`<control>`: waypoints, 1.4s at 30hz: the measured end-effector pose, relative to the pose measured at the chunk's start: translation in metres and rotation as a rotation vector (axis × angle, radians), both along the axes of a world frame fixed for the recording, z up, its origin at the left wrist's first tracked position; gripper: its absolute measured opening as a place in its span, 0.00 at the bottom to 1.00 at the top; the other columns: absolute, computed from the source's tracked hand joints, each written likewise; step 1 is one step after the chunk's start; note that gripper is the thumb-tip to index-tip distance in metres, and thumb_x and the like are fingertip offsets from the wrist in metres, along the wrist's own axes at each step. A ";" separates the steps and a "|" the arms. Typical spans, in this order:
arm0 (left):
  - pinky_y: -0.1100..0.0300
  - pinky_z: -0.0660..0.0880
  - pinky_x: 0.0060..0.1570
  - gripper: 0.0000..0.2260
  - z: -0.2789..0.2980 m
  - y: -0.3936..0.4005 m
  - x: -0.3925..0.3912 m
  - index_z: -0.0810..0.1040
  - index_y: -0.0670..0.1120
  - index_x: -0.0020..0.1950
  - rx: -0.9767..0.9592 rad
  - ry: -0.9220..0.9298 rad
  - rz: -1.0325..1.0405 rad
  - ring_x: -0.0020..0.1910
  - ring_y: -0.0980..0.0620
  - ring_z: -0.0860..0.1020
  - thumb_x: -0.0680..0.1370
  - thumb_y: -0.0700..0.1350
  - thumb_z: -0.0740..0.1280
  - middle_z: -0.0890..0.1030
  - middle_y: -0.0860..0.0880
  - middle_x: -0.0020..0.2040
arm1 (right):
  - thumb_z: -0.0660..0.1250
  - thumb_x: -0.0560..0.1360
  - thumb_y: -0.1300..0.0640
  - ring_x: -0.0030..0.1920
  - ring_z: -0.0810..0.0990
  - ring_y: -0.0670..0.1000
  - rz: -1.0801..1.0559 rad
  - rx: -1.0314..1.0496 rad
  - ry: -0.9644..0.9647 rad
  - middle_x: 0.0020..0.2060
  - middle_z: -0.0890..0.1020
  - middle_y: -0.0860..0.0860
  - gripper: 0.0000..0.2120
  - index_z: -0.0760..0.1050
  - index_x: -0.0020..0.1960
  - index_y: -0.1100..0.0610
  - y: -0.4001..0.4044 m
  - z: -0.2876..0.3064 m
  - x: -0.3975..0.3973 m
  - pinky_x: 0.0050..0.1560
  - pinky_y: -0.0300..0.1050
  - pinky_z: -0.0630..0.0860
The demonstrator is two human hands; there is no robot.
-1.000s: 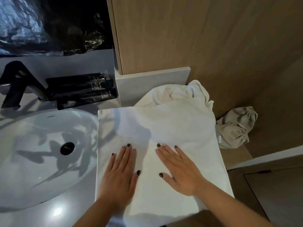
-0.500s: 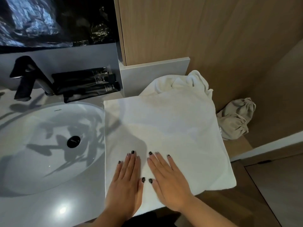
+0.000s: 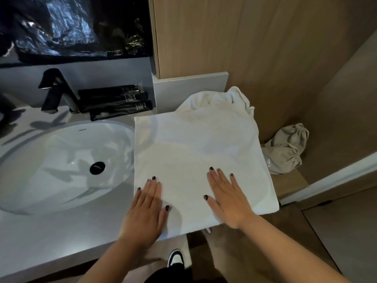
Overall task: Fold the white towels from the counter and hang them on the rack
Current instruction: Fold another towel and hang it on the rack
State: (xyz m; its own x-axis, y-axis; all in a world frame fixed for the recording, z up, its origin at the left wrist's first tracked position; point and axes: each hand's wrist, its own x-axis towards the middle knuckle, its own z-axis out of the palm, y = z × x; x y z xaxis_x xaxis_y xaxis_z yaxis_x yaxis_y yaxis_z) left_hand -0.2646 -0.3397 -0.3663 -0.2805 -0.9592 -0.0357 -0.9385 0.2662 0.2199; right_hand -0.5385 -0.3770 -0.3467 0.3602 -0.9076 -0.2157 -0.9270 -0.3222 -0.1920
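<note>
I see the folded white towel [image 3: 195, 160] lying flat on the grey surface [image 3: 61, 237], just right of the oval sink [image 3: 61, 166], with its near right corner hanging past the surface's edge. My left hand [image 3: 145, 213] presses palm-down on the towel's near left corner, fingers [image 3: 152, 186] straight and held together, thumb out to the side. My right hand [image 3: 226, 201] lies flat on the towel nearer its middle, fingers straight and slightly spread. Neither hand grips anything. The two hands are apart, with bare towel between them. Behind the flat towel, a second white towel [image 3: 228, 99] sits crumpled against the wall panel. To the right, on a lower wooden ledge, lies a beige drawstring bag [image 3: 285, 152]. A black faucet [image 3: 55, 90] stands behind the sink, and black tubes [image 3: 116, 103] lie beside it. Below the surface's edge I see one black-and-white shoe [image 3: 175, 258].
</note>
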 end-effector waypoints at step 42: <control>0.58 0.75 0.41 0.13 0.029 0.088 -0.005 0.77 0.35 0.56 0.454 1.368 1.177 0.37 0.50 0.77 0.78 0.44 0.69 0.79 0.44 0.37 | 0.68 0.78 0.60 0.56 0.81 0.58 -1.523 0.264 -1.404 0.56 0.81 0.60 0.12 0.76 0.60 0.63 0.072 -0.009 -0.108 0.52 0.50 0.80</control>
